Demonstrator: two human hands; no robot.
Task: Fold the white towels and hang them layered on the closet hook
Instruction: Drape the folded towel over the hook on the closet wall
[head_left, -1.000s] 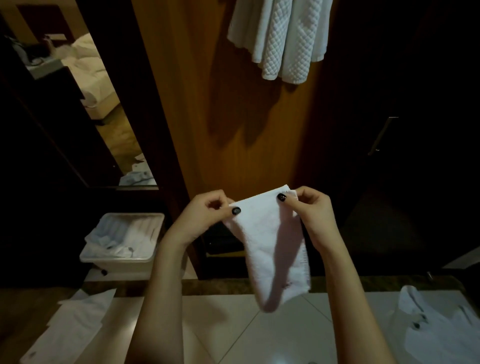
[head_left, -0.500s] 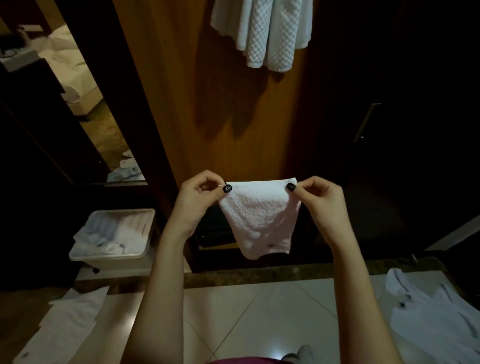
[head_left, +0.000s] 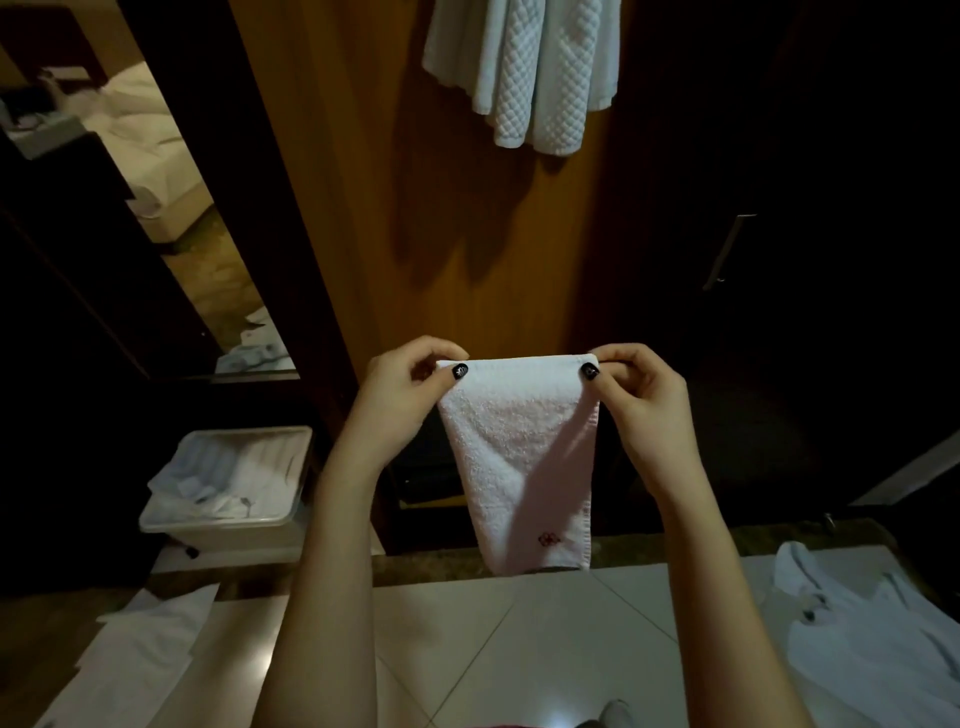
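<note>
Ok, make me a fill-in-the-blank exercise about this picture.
1. The left hand and right hand pinch the small towel by its ____ corners.
2. The embroidered mark near its bottom edge is ____.
3. The plastic bin sits on the person's ____ side.
Missing words: top; red; left.
</note>
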